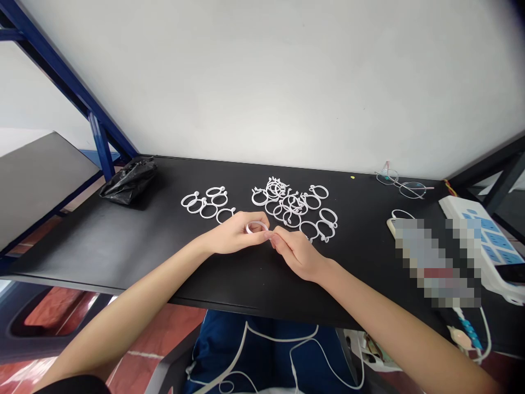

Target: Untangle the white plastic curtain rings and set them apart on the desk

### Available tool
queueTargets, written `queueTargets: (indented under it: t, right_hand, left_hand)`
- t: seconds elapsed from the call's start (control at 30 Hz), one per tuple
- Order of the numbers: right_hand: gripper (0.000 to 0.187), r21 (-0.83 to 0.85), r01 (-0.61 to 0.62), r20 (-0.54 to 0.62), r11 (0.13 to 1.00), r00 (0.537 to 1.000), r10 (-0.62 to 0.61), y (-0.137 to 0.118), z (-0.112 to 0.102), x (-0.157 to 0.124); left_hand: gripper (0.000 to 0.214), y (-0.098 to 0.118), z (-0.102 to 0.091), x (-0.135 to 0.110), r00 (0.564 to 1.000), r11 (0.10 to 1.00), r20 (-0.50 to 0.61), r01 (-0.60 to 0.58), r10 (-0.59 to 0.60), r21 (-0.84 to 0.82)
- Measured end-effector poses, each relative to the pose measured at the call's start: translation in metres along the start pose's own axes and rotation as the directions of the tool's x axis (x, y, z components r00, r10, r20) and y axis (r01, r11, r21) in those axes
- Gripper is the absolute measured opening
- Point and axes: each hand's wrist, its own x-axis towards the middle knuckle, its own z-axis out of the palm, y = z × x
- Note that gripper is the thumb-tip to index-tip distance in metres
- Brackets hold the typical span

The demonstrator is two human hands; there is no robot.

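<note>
Okay, your left hand and right hand pinch a white plastic curtain ring between them; hold it steady, low over the black table.

- The black desktop stretches left of the left hand, passable out to the front edge.
- Loose white curtain rings stand in the way just beyond both hands.
- A strip of desktop shows between the two ring groups, wide enough for a hand.
- Right of the right hand, a pixelated object and a power strip obstruct passage.
- The eyeglasses and a black plastic bag sit along the back edge.
</note>
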Motion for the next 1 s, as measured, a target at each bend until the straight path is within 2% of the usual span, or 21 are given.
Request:
queueTargets:
  t: [0.3, 0.47, 0.6, 0.73, 0.87, 1.0]
  right_hand:
    - [0.028, -0.024, -0.004, 0.014, 1.000, 1.000, 0.004, -0.001, 0.000, 0.001]
    - [0.026, -0.056, 0.005, -0.019, 0.998, 1.000, -0.006, -0.002, -0.001, 0.000]
    - [0.022, -0.057, -0.011, -0.096, 0.998, 0.995, 0.006, -0.002, -0.002, 0.001]
    - [0.014, -0.119, -0.023, -0.211, 0.993, 0.978, -0.003, 0.000, -0.002, 0.002]
    - [0.007, -0.215, 0.037, -0.280, 0.976, 0.955, -0.097, 0.005, 0.000, 0.005]
    - [0.008, -0.320, 0.090, -0.278, 0.943, 0.943, -0.184, 0.006, -0.001, 0.008]
  left_hand:
    - [0.028, -0.001, 0.000, 0.000, 1.000, 0.999, -0.030, 0.007, -0.006, 0.036]
    - [0.029, 0.002, 0.003, 0.001, 0.998, 0.997, -0.060, -0.009, 0.013, 0.072]
    - [0.029, 0.000, 0.004, 0.002, 0.985, 0.989, -0.167, -0.012, 0.037, 0.148]
    - [0.031, -0.010, 0.004, 0.004, 0.944, 0.933, -0.324, 0.053, 0.070, 0.357]
    - [0.036, -0.018, 0.003, 0.004, 0.915, 0.875, -0.383, 0.078, 0.127, 0.477]
    - [0.037, -0.021, 0.003, 0.004, 0.888, 0.821, -0.429, 0.118, 0.164, 0.558]
